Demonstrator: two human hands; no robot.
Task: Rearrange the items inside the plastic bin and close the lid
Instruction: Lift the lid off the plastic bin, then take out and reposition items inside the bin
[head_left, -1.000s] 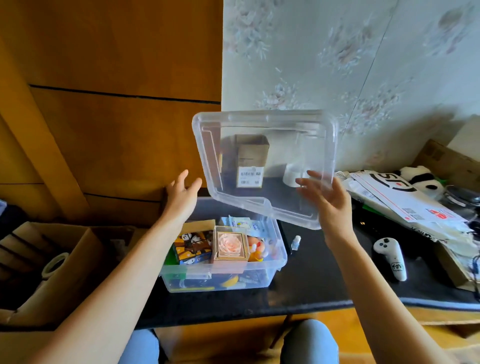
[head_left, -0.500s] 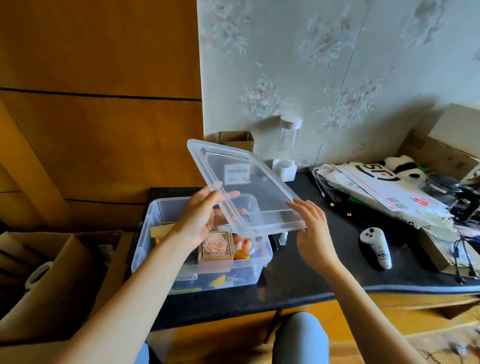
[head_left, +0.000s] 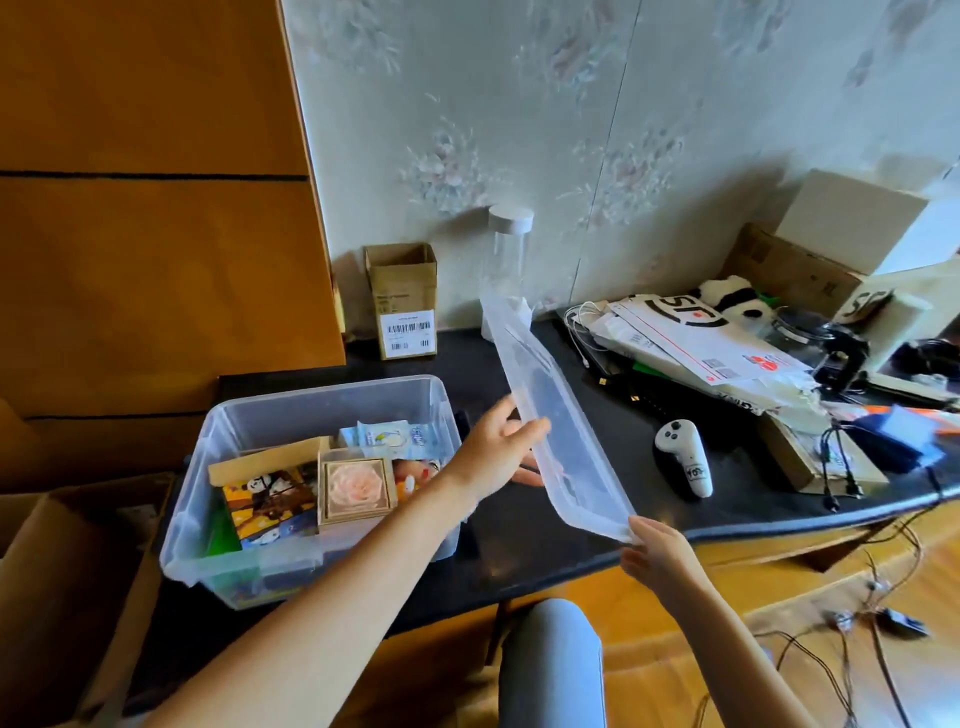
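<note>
The plastic bin (head_left: 311, 483) sits open on the table (head_left: 545, 525), full of things; both hands, left hand (head_left: 493, 452) and right hand (head_left: 657, 558), hold its lid (head_left: 561, 426) beside it; closing is left.

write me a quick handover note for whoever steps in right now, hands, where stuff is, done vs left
Left hand grips the clear lid at its long edge; right hand holds its near corner.
Lid is off, tilted on edge above the black table, right of the plastic bin.
Bin is open and full: rose box, cartoon box, packets.
Done: lid removed.
Left: rearrange the items, refit the lid.
</note>
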